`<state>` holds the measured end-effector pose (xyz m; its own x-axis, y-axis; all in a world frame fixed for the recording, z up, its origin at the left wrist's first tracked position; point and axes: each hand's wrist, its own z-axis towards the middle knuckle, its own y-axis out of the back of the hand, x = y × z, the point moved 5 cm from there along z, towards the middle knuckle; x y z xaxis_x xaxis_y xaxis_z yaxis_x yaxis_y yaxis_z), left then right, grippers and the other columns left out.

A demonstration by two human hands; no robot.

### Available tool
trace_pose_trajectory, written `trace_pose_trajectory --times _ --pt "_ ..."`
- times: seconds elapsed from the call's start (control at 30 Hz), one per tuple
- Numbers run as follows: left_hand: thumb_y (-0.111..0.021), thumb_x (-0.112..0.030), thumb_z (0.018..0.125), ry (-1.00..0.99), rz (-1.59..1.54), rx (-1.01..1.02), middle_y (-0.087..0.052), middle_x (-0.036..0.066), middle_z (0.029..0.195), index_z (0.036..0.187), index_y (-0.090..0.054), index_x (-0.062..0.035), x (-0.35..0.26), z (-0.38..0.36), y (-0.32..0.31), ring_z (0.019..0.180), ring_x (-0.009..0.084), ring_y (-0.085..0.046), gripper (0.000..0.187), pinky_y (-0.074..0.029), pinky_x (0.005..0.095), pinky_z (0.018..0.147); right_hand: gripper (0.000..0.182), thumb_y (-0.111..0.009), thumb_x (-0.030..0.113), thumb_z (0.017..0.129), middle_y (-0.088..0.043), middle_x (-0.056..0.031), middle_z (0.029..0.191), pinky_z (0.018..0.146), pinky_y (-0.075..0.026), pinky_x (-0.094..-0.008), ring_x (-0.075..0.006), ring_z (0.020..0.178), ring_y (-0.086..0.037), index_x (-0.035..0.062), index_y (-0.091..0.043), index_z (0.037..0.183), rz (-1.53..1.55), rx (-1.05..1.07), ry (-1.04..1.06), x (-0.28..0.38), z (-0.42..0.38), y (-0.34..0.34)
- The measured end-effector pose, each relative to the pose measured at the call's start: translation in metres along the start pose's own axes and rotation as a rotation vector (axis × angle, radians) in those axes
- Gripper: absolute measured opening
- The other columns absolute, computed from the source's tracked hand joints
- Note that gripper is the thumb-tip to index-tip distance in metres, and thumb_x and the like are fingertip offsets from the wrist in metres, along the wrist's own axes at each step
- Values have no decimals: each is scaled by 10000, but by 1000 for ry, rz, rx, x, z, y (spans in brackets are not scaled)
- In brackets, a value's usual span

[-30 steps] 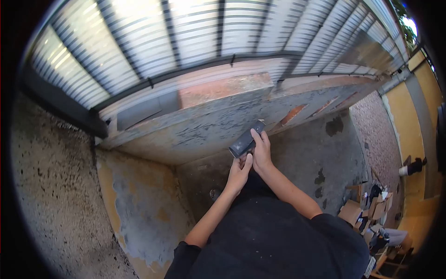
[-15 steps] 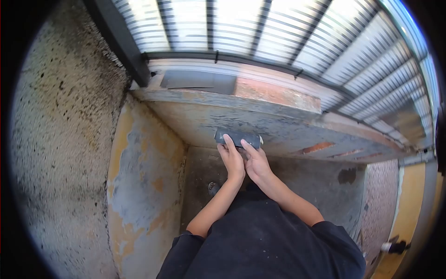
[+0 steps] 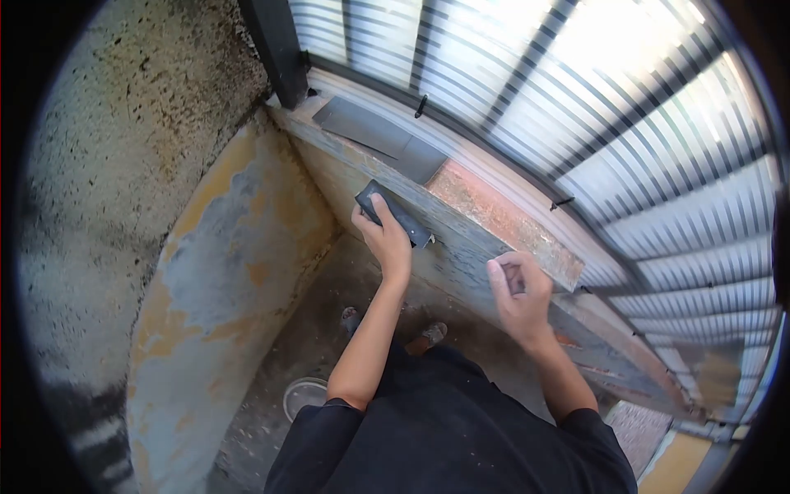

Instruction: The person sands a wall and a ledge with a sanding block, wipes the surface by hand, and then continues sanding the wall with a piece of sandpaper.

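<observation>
Left hand (image 3: 385, 239) closed on dark sanding block (image 3: 393, 212), pressed flat to worn ledge face (image 3: 461, 247); long axis along ledge, up-left to down-right. Right hand (image 3: 517, 288) loosely curled, empty as far as visible, just right of block.

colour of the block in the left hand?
Dark grey, near black block, gripped by the left hand; head view.

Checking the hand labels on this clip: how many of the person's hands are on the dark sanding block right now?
1. The left hand presses the dark sanding block against the low wall. The right hand is off it, loosely curled further right along the wall; it appears empty.
</observation>
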<state>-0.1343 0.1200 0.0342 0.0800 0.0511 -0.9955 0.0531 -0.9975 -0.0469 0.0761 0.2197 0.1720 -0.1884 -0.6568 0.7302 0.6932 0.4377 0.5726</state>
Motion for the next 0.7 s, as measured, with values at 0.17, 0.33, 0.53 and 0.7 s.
trace_pose_trajectory --times 0.17,0.33,0.53,0.7 --pt "-541 -367 1094 -47 -40 -2 -591 266 1193 1257 -415 53 -9 -23 -13 1099 341 -602 469 -439 440 1007 148 -805 78 848 -616 -84 741 552 -469 -350 -228 606 -606 47 -670 902 -318 87 523 8 61 23" --pt "-529 -360 1101 -38 -44 -44 -562 285 1203 1262 -379 46 -24 -35 -19 1122 355 -583 462 -428 458 1012 199 -830 114 810 -606 -86 740 572 -471 -391 -264 638 -604 40 -669 901 -416 163 686 7 70 4" --pt "-455 -402 1119 44 -16 14 -511 342 1288 1361 -323 86 -27 -37 -23 1177 435 -555 560 -407 494 1040 210 -832 103 800 -605 -88 738 561 -454 -386 -270 630 -594 39 -674 922 -405 177 655 3 71 -5" --pt "-454 -365 1124 -60 -9 83 -504 377 1315 1415 -267 143 -23 -94 -37 1213 478 -550 614 -411 502 1052 223 -831 95 802 -618 -103 744 558 -460 -393 -278 622 -605 27 -675 947 -382 155 642 -2 68 -2"
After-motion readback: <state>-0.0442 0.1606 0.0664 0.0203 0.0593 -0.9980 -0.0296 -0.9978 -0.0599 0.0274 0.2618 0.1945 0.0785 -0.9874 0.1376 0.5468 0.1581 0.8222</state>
